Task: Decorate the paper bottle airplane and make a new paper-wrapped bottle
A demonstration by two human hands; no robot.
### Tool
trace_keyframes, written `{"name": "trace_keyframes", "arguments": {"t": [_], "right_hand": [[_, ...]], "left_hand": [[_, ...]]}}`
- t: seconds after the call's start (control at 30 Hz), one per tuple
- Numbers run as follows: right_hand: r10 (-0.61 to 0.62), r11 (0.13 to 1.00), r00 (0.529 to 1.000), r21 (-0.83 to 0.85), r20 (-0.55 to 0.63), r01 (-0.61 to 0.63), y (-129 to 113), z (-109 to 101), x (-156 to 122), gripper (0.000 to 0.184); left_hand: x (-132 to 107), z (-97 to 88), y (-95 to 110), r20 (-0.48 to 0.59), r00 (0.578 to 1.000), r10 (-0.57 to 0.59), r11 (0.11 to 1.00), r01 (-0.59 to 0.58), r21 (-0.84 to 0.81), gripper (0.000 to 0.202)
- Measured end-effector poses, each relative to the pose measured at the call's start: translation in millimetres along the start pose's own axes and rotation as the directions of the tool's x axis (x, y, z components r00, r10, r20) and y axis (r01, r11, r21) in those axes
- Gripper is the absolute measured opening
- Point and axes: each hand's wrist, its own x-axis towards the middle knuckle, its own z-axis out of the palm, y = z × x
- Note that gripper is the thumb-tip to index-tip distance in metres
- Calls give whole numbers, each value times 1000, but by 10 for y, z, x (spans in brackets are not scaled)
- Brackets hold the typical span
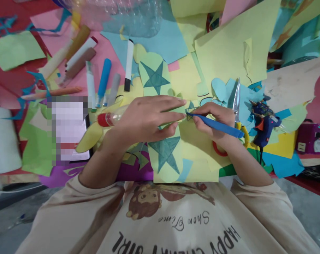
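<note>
A long pale green paper strip (164,155) with teal stars drawn on it lies in front of me on yellow paper (199,158). My left hand (146,118) rests flat on the middle of the strip, fingers stretched out, pinning it down. My right hand (214,121) is closed round a blue marker (215,125). Its tip touches the strip's right edge, just beside my left fingertips, where a small star outline shows.
Several markers (104,83) lie at the back left among coloured paper scraps. Scissors (236,102) and a blue glue gun (263,121) sit to the right. A clear bottle with a red cap (109,119) lies under my left wrist. A purple box (310,141) stands far right.
</note>
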Motion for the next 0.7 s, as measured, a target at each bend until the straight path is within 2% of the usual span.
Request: {"name": "trace_keyframes", "arguments": {"t": [0.2,0.37,0.53,0.7], "right_hand": [[51,998,996,47,-69,-48,11,36,-29,5],[45,999,999,4,-29,-45,-43,15,-3,3],[14,1000,1000,-27,13,-13,-34,-17,10,9],[29,999,997,17,-77,-27,6,31,-23,8]], "left_hand": [[-9,12,3,-23,1000,-15,1000,15,-2,21],[-4,19,1,3,1000,-23,1000,23,9,21],[-8,19,-6,-28,1000,8,1000,-8,5,21],[-17,25,-5,-28,1000,-5,1000,5,-14,22]]}}
